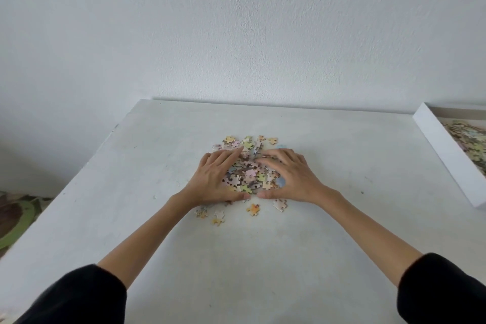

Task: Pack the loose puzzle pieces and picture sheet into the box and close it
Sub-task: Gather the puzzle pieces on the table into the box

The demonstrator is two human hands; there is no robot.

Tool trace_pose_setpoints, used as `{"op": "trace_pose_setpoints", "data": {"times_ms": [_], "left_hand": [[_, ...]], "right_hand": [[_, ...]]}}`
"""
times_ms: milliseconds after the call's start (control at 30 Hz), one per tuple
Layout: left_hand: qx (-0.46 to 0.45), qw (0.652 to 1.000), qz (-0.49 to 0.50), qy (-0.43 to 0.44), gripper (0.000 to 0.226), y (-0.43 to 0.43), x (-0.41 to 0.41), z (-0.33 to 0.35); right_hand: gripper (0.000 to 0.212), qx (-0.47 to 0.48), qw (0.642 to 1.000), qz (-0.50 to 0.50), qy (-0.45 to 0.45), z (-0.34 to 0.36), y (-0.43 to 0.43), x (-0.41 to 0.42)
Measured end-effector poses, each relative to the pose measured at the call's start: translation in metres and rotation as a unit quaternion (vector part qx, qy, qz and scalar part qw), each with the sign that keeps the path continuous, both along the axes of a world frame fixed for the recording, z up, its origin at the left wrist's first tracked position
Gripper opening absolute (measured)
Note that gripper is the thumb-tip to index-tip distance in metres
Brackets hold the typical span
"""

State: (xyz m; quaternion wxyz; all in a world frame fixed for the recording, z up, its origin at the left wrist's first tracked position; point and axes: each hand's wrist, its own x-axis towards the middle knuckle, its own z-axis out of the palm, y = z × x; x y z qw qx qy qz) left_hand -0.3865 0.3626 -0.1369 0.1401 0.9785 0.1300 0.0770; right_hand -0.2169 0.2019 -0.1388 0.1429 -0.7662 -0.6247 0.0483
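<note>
Setting: White wall [236, 21] behind a pale table [131, 179], seen from your head camera as you lean in with both arms out, black sleeves pushed back.

Pile: puzzle pieces [249, 173] lie heaped at mid-table, corralled between your palms; the heap looks gathered for scooping, not sorting.

Left hand: your left hand [213, 179] lies flat against the pile's left flank, fingers [228, 154] spread and curved over its far edge, thumb along the near edge. It grips nothing; it is cupped loosely as a wall.

Right hand: your right hand [292, 179] mirrors it on the right flank, fingertips arched onto the heap, thumb nearly meeting the left thumb. Likewise unclenched and cupping, with no piece pinched.

Stragglers: several stray pieces [253, 209] sit just outside your thumbs on the near side, and a few more [272, 141] lie beyond your fingertips, uncaught by the sweep.

Box: the white box [447, 160] rests at the table's right edge, well apart from the pile, open and already holding pieces; only part of it shows.

Unseen: no picture sheet and no lid can be made out.

Progress: judged partway, with this heap not yet boxed.

Risk: lifting so loose a heap would likely shed pieces between your palms.
</note>
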Motion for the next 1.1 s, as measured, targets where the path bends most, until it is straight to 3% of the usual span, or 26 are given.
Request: {"op": "trace_pose_setpoints", "data": {"times_ms": [200, 300, 400, 533, 600, 667, 767, 1100], "left_hand": [[-0.063, 0.995, -0.037, -0.072, 0.058, -0.0041, -0.0018, 0.0028], [-0.085, 0.991, -0.035, -0.096, 0.043, -0.0044, -0.0005, 0.0043], [-0.103, 0.987, -0.048, -0.112, 0.032, -0.005, 0.0004, 0.0057], [-0.126, 0.983, -0.052, -0.125, 0.03, -0.0043, 0.0, 0.0041], [-0.145, 0.979, -0.052, -0.133, 0.027, -0.0029, -0.0001, 0.0034], [-0.152, 0.976, -0.056, -0.143, 0.023, -0.0019, 0.0, 0.0032], [-0.145, 0.976, -0.059, -0.15, 0.022, -0.002, 0.0006, 0.0038], [-0.16, 0.97, -0.057, -0.173, 0.021, -0.0038, -0.0032, 0.0029]], "right_hand": [[0.07, 0.041, 0.999, 0.008, 0.022, 0.0001, 0.0001, -0.0015], [0.056, 0.061, 0.996, 0.027, 0.06, -0.0014, -0.0003, -0.002], [0.055, 0.075, 0.995, 0.025, 0.067, -0.0011, 0.0001, -0.002], [0.057, 0.108, 0.993, 0.011, 0.054, -0.0021, 0.0009, -0.0015], [0.068, 0.11, 0.991, 0.008, 0.073, -0.0037, 0.002, 0.0004], [0.088, 0.067, 0.994, 0.013, 0.09, -0.0045, 0.0041, 0.0024], [0.102, -0.025, 0.999, 0.032, 0.021, -0.0061, 0.0083, 0.0039], [0.058, 0.031, 0.998, 0.056, 0.017, 0.0013, 0.0062, -0.0058]]}}
